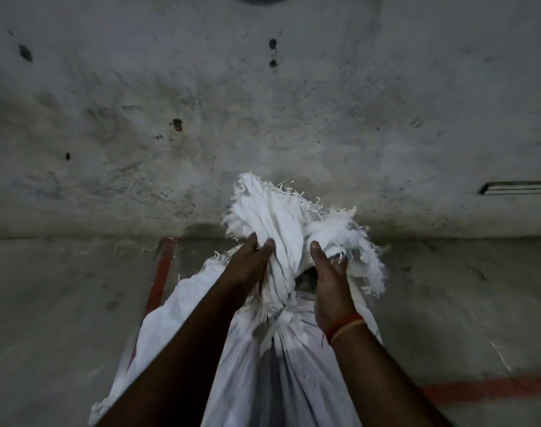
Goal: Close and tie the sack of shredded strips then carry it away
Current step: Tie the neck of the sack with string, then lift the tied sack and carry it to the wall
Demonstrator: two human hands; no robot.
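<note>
No readable writing anywhere

The white woven plastic sack (294, 365), the stained grey concrete wall (263, 103) and the red-striped concrete floor (63, 303) carry no legible text, labels or numbers.

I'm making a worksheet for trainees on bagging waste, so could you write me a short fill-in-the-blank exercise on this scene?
1. The sack is coloured ____.
2. The left hand and right hand each have a grip on the sack's gathered ____.
3. The thread band sits on the ____ wrist.
4. The stripes on the floor are ____.

Missing words: white; top; right; red
</note>
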